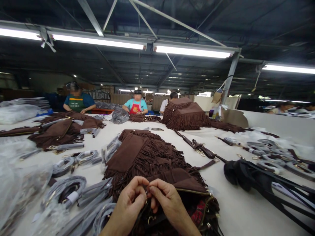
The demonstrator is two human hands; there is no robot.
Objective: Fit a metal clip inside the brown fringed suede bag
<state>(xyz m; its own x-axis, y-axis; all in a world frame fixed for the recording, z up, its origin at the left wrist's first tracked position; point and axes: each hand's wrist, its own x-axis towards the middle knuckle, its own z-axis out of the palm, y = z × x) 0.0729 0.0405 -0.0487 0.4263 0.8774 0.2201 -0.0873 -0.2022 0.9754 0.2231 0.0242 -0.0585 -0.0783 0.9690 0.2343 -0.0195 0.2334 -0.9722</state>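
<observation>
Two hands meet at bottom centre: left hand (129,200) and right hand (163,200), fingertips pinched together on a small metal clasp (150,219) at the brown fringed bag (157,164). Advice: keep fringe clear of the clasp, grip steady.

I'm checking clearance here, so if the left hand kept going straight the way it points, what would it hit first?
The left hand points up and right, and its fingertips already meet the right hand. Past that lies the brown fringed bag; depth is unclear.
</observation>
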